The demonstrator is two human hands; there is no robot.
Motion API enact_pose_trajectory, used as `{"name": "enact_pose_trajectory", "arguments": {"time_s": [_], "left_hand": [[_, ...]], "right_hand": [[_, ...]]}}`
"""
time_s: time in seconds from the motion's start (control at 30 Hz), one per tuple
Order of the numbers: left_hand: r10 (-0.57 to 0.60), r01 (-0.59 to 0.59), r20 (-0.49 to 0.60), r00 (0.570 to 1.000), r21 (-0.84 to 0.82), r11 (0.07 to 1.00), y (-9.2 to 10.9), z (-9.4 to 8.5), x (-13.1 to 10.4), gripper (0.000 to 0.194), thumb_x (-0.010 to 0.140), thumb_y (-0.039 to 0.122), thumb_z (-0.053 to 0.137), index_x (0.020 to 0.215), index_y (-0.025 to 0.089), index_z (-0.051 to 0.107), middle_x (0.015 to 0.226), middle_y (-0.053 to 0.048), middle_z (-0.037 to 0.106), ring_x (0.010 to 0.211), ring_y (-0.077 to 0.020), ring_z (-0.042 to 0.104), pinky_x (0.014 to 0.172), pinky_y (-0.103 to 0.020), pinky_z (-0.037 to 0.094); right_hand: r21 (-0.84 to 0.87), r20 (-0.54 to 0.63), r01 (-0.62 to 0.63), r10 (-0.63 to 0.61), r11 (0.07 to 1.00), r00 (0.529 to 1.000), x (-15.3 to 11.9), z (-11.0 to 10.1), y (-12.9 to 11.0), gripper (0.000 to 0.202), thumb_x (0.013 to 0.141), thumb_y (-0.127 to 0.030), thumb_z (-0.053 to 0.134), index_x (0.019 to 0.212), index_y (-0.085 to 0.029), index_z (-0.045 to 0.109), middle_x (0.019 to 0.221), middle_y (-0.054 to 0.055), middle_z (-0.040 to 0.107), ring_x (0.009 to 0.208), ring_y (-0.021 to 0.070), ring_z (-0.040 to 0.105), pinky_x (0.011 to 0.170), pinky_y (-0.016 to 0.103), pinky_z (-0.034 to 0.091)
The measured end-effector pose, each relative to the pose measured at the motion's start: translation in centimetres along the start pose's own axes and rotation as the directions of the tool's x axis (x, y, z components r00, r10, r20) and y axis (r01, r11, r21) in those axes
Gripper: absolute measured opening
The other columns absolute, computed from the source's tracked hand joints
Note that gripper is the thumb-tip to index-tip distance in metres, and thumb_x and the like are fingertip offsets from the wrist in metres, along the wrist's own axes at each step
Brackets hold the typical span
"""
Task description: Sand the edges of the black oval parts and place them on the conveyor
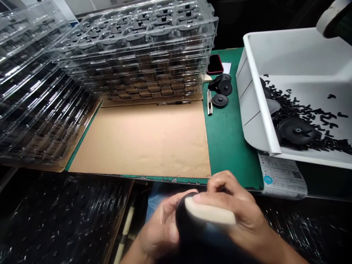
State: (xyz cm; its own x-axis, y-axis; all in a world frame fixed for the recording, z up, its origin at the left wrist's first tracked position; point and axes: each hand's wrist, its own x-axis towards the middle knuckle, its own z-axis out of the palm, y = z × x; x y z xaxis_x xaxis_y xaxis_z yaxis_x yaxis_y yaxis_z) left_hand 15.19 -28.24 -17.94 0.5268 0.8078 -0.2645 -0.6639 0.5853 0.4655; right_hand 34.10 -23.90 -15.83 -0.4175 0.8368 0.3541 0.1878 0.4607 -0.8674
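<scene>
Black and smooth, a rounded part (183, 220) sits grasped in the left hand (161, 225), just off the near edge of the cardboard sheet (143, 139), toward its right corner. The right hand (246, 212) grips a cream-coloured piece (210, 212) with the thumb laid along it; this overlaps the rounded part in view, whose lower end is blurred. Behind the cardboard sheet stands a stack of clear plastic trays (137, 62); a second stack (33, 95) rises left of it. Along the sheet's far edge lies a pen (173, 103). Right of the sheet, on the green tabletop (228, 135), lie a cutter knife (209, 102) and black discs (216, 101); farther right, a white bin (251, 110) holds small black pieces (334, 145).
</scene>
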Motion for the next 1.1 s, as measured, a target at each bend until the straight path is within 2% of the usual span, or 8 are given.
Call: {"name": "enact_pose_trajectory", "arguments": {"time_s": [0.1, 0.17, 0.3, 0.47, 0.67, 0.8, 0.9, 1.1], "left_hand": [[0.000, 0.000, -0.003, 1.000, 0.009, 1.000, 0.0, -0.1, -0.1, 0.063, 0.068, 0.039, 0.079, 0.126, 0.021, 0.063, 0.108, -0.011, 0.070, 0.101, -0.0265, 0.065, 0.095, -0.038, 0.043], [0.019, -0.019, -0.004, 1.000, 0.041, 0.999, 0.1, -0.1, -0.2, 0.066, 0.068, 0.042, 0.078, 0.127, 0.020, 0.062, 0.105, -0.012, 0.070, 0.096, -0.0269, 0.065, 0.092, -0.039, 0.044], [-0.004, 0.007, -0.028, 1.000, 0.117, 0.993, 0.1, -0.2, -0.4, 0.067, 0.067, 0.046, 0.077, 0.124, 0.014, 0.062, 0.099, -0.012, 0.069, 0.089, -0.0239, 0.064, 0.084, -0.034, 0.045], [-0.004, 0.007, -0.054, 0.999, 0.051, 0.999, -0.2, -0.3, -0.4, 0.064, 0.066, 0.040, 0.080, 0.124, 0.019, 0.062, 0.107, -0.010, 0.067, 0.098, -0.0244, 0.061, 0.088, -0.034, 0.043], [-0.015, 0.017, -0.021, 1.000, 0.087, 0.996, -0.1, -0.1, -0.3, 0.066, 0.069, 0.045, 0.076, 0.125, 0.013, 0.061, 0.098, -0.013, 0.069, 0.091, -0.0249, 0.064, 0.087, -0.036, 0.043], [0.021, -0.021, -0.006, 1.000, 0.008, 1.000, -0.4, -0.2, -0.1, 0.053, 0.071, 0.037, 0.077, 0.119, 0.020, 0.065, 0.100, -0.008, 0.070, 0.096, -0.0234, 0.065, 0.090, -0.033, 0.043], [0.028, -0.028, -0.005, 1.000, 0.016, 0.999, -0.4, -0.2, 0.0, 0.055, 0.070, 0.037, 0.078, 0.121, 0.022, 0.065, 0.105, -0.008, 0.070, 0.101, -0.0247, 0.065, 0.091, -0.033, 0.044], [0.137, -0.134, -0.043, 0.990, 0.076, 0.988, 0.0, -0.3, 0.3, 0.061, 0.071, 0.034, 0.077, 0.129, 0.026, 0.059, 0.125, -0.009, 0.064, 0.106, -0.0259, 0.064, 0.096, -0.038, 0.045]], "right_hand": [[0.046, 0.062, 0.048, -0.051, 0.998, 0.997, 0.6, 0.0, -0.3, 0.039, 0.086, -0.009, 0.057, 0.120, -0.028, 0.064, 0.088, 0.003, 0.050, 0.085, 0.0159, 0.051, 0.071, 0.030, 0.049], [-0.014, 0.065, 0.054, -0.053, 0.998, 0.996, 0.5, -0.4, -0.1, 0.043, 0.086, -0.006, 0.057, 0.122, -0.028, 0.063, 0.090, 0.003, 0.050, 0.088, 0.0164, 0.049, 0.074, 0.030, 0.047], [-0.094, 0.044, 0.005, -0.001, 0.996, 0.999, 0.1, -0.8, 0.5, 0.044, 0.085, -0.005, 0.062, 0.122, -0.029, 0.062, 0.091, 0.004, 0.050, 0.089, 0.0170, 0.047, 0.071, 0.029, 0.046], [0.022, 0.089, 0.049, -0.051, 0.999, 0.995, 0.6, -0.2, -0.2, 0.043, 0.087, -0.008, 0.057, 0.123, -0.030, 0.062, 0.088, 0.003, 0.052, 0.086, 0.0164, 0.050, 0.072, 0.030, 0.048], [-0.058, 0.059, 0.003, 0.001, 0.998, 0.998, 0.6, -0.7, 0.5, 0.041, 0.086, -0.010, 0.063, 0.120, -0.032, 0.065, 0.090, 0.004, 0.054, 0.089, 0.0177, 0.050, 0.072, 0.030, 0.048], [0.035, 0.130, 0.033, -0.037, 0.999, 0.991, 1.0, -0.3, 0.1, 0.038, 0.088, -0.011, 0.060, 0.120, -0.030, 0.065, 0.087, 0.004, 0.054, 0.087, 0.0170, 0.050, 0.073, 0.030, 0.048], [0.090, 0.182, 0.028, -0.044, 0.996, 0.982, 1.5, -0.5, 0.0, 0.035, 0.087, -0.012, 0.063, 0.116, -0.031, 0.068, 0.087, 0.003, 0.056, 0.090, 0.0163, 0.051, 0.076, 0.029, 0.047], [0.131, -0.055, -0.097, 0.105, 0.987, 0.993, 0.6, -0.5, 0.2, 0.029, 0.084, -0.018, 0.070, 0.111, -0.026, 0.066, 0.086, 0.001, 0.064, 0.080, 0.0142, 0.058, 0.069, 0.027, 0.050]]}}
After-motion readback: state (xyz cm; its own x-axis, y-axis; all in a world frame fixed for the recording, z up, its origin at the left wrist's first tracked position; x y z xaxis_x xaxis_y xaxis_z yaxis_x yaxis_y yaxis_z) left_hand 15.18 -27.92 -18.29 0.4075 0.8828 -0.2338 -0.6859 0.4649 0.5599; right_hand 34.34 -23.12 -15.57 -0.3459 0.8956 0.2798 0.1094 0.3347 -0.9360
